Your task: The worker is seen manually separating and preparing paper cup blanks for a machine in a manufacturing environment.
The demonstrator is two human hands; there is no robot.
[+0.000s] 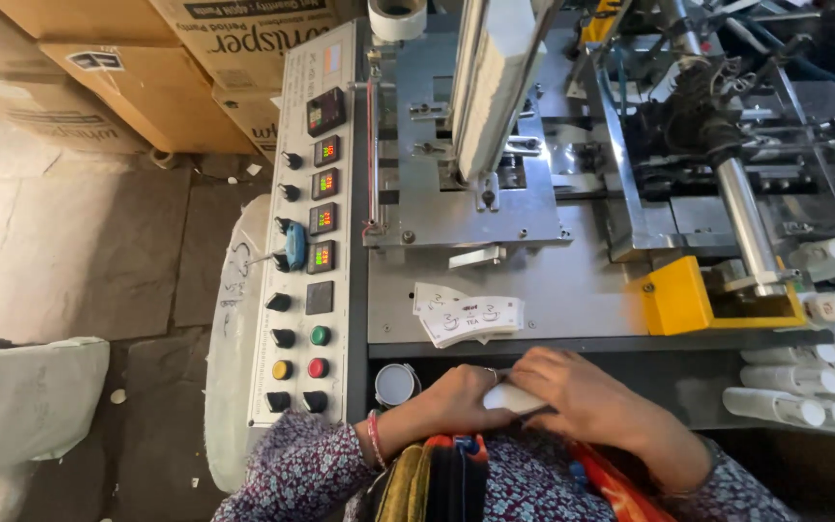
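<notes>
Both my hands meet close to my body at the front edge of a grey machine bed (pixel 572 290). My left hand (pixel 456 398) and my right hand (pixel 577 391) are closed together around a small white paper piece (pixel 512 398), which shows between the fingers. Just beyond the hands lies a small fanned stack of printed white paper blanks (pixel 466 317) on the machine bed. A round grey cap or cup (pixel 395 384) sits left of my left hand.
A control panel (pixel 306 242) with knobs, coloured push buttons and small displays runs along the left. A yellow bracket (pixel 673 298) and a steel roller (pixel 744 217) stand at the right, with several white paper tubes (pixel 804 387) stacked below. Cardboard boxes (pixel 146 77) sit at the back left.
</notes>
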